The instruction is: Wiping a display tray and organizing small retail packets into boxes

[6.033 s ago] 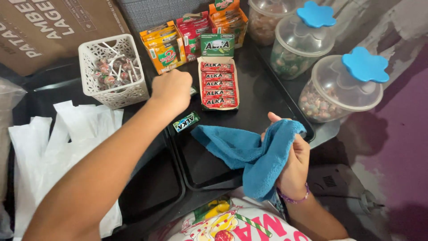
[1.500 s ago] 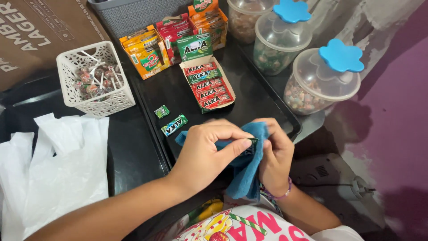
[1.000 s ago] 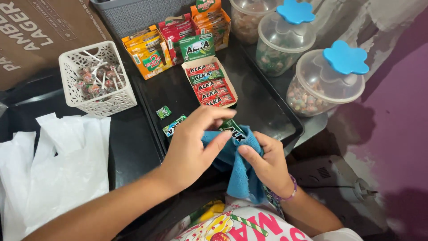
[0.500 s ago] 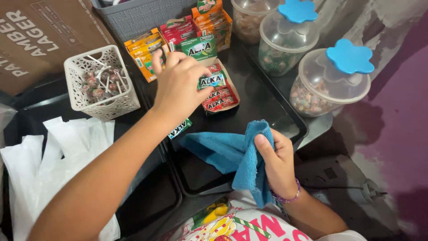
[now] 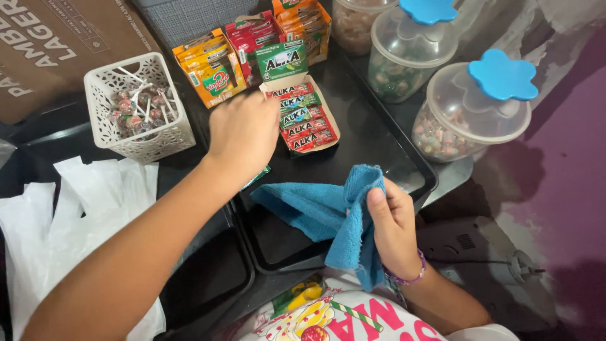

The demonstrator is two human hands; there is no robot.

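My left hand (image 5: pixel 243 136) hovers palm down over the black tray (image 5: pixel 379 148), its bent fingers at the left edge of an open carton of candy sticks (image 5: pixel 303 117). That carton holds red and green packs in a row. A green pack (image 5: pixel 257 177) peeks out from under my left wrist. What lies beneath the palm is hidden. My right hand (image 5: pixel 394 227) grips a bunched blue cloth (image 5: pixel 312 208), which drapes onto the tray's near part.
A white lattice basket of lollipops (image 5: pixel 139 107) stands at the left. Candy packets (image 5: pixel 211 72) line the back. Two clear jars with blue lids (image 5: pixel 473 107) (image 5: pixel 410 50) stand at the right. White plastic bags (image 5: pixel 76 208) and a cardboard box (image 5: pixel 50 44) lie left.
My left hand carried a green pack from the cloth to the carton and has now drawn back to the carton's left side. The right hand keeps hold of the cloth.
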